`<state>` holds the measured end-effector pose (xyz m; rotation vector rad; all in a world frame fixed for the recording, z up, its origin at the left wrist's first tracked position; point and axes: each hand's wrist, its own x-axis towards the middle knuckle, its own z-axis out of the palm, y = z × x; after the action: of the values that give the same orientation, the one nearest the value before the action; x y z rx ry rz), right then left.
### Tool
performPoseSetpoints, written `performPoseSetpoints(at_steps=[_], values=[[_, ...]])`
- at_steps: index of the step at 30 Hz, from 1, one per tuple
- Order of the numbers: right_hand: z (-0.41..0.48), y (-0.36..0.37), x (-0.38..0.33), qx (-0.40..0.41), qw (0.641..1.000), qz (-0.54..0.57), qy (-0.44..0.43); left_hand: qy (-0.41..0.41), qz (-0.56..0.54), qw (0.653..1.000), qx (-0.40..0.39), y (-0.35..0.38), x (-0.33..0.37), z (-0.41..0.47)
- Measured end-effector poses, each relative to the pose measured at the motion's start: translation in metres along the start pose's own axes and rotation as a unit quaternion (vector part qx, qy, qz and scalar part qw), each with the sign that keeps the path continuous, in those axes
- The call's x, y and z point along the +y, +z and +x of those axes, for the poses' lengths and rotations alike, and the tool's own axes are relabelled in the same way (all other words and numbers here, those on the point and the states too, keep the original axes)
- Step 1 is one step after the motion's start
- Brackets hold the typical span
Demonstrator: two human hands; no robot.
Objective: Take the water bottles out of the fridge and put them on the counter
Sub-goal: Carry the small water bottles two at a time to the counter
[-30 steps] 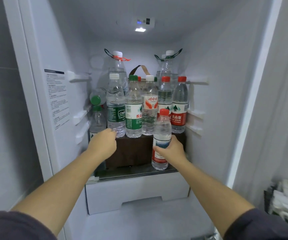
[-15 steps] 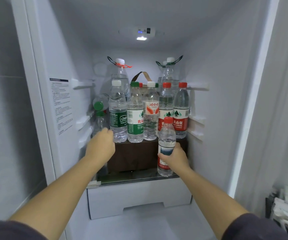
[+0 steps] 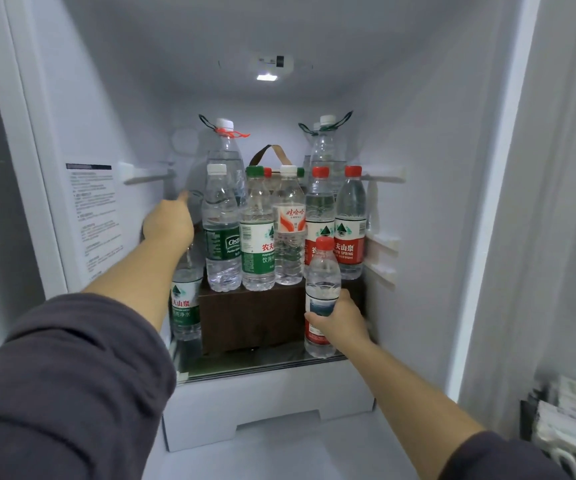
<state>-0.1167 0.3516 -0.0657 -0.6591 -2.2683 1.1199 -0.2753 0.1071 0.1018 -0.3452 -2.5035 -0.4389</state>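
Right hand (image 3: 342, 318) grips the small red-capped bottle (image 3: 322, 292) upright on the glass shelf (image 3: 262, 362), at five o'clock of the bottle cluster (image 3: 279, 230). Left hand (image 3: 168, 221), fingers extended, reaches at nine o'clock.

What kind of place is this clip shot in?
Likely a home kitchen, looking into an open fridge: ceiling light, wall shelf rails, and a glass shelf crowded with water bottles. The right hand grips one.
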Motion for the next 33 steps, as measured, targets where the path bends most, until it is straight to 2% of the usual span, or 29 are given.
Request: performPoseSetpoints(at_steps=[7, 14, 20, 25, 30, 33], values=[[0.005, 0.001, 0.003, 0.004, 1.0, -0.003, 0.002, 0.041, 0.062, 0.996, 0.056, 0.002, 0.001, -0.014], [0.002, -0.003, -0.002, -0.002, 1.0, 0.003, -0.002, 0.057, 0.117, 0.989, 0.065, -0.039, 0.001, -0.039], [-0.004, -0.006, -0.004, -0.01, 1.0, 0.014, -0.007, 0.103, 0.017, 0.993, 0.061, -0.105, 0.0, -0.074], [-0.006, -0.007, -0.005, -0.017, 1.0, 0.017, -0.003, 0.117, -0.019, 0.989, 0.084, -0.157, 0.022, -0.096], [-0.004, -0.008, -0.009, -0.021, 1.0, 0.007, 0.002, 0.098, -0.101, 0.99, 0.023, -0.157, 0.03, -0.113], [-0.003, -0.008, -0.009, -0.018, 1.0, 0.009, -0.002, 0.079, -0.134, 0.987, -0.043, -0.132, 0.036, -0.12]])
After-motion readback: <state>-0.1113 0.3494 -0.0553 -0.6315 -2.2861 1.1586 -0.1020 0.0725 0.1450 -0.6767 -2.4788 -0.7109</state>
